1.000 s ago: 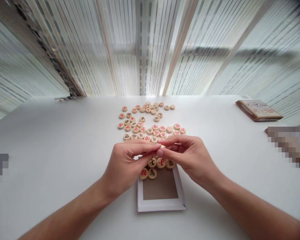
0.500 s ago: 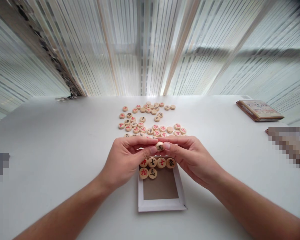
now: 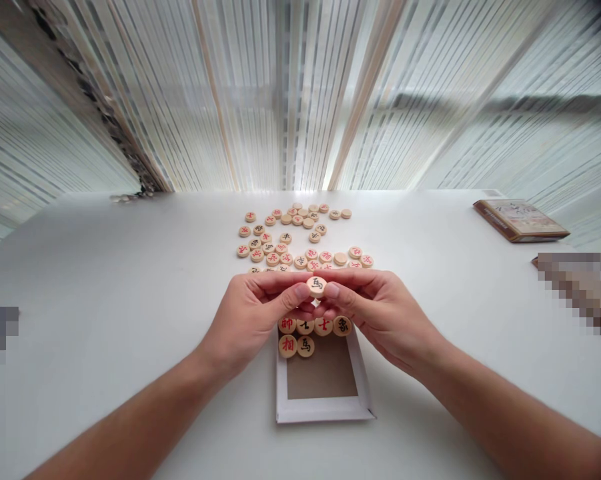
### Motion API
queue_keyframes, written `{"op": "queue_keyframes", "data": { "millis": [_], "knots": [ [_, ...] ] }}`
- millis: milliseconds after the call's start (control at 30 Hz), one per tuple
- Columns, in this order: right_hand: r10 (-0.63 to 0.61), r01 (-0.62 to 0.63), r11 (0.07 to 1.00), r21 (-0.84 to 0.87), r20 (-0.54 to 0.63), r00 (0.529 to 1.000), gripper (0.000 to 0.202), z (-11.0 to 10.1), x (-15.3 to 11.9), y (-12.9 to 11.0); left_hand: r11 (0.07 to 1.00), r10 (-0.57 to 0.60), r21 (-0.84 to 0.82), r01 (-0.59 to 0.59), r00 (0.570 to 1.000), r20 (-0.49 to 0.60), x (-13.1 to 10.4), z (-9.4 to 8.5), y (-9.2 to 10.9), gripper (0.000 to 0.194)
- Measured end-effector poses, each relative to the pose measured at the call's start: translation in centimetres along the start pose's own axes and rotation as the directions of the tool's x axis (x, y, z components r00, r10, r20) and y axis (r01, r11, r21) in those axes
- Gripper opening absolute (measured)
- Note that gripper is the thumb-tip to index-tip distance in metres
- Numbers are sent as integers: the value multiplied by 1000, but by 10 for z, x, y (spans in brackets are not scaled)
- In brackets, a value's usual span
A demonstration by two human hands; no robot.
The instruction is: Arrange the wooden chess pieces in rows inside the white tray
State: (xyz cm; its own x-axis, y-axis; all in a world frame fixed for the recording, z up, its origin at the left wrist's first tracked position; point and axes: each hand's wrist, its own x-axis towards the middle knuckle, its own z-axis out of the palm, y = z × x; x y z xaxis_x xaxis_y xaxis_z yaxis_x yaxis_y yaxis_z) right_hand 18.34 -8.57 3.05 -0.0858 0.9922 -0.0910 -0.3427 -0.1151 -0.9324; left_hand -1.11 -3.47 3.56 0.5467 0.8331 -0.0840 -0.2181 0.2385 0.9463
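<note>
Between the fingertips of my left hand and my right hand is a round wooden Chinese chess piece, its black character facing me. Both hands are closed on it, thumbs at its two sides. They hold it above the far end of a shallow white box with a brown bottom. In the box, a row of pieces, red and black, lies along the far part. A second row starts at the left with a red piece and a black piece. My fingers partly cover the far row.
Many loose chess pieces lie scattered beyond my hands, some blank side up. A flat printed box lies at the far right, with a blurred-out object nearer. Striped curtains hang behind the white table.
The held chess piece has been tilted up, so its black character now shows fully. My thumbs have shifted slightly along its sides, and the hands have otherwise stayed in place.
</note>
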Motion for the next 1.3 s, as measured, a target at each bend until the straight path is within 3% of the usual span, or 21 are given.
{"op": "queue_keyframes", "data": {
  "millis": [267,500,800,1033,1300],
  "knots": [
    [-37,37,999,-28,13,999,38,-3,1,3,999,45,17,-44,997,-56,-1,3,1,37],
    [-70,70,997,-27,-14,997,35,-2,0,2,990,118,91,-112,990,-71,-1,5,2,32],
    [-213,208,974,-90,-57,975,28,5,0,-1,976,182,139,-169,980,-84,-2,7,1,25],
    [-263,250,956,-154,-65,963,31,3,-3,2,982,161,114,-153,985,-63,-1,6,2,19],
    [-294,271,934,-231,-68,953,30,2,-2,2,994,73,89,-68,996,-47,-1,6,3,26]
  ]
}}
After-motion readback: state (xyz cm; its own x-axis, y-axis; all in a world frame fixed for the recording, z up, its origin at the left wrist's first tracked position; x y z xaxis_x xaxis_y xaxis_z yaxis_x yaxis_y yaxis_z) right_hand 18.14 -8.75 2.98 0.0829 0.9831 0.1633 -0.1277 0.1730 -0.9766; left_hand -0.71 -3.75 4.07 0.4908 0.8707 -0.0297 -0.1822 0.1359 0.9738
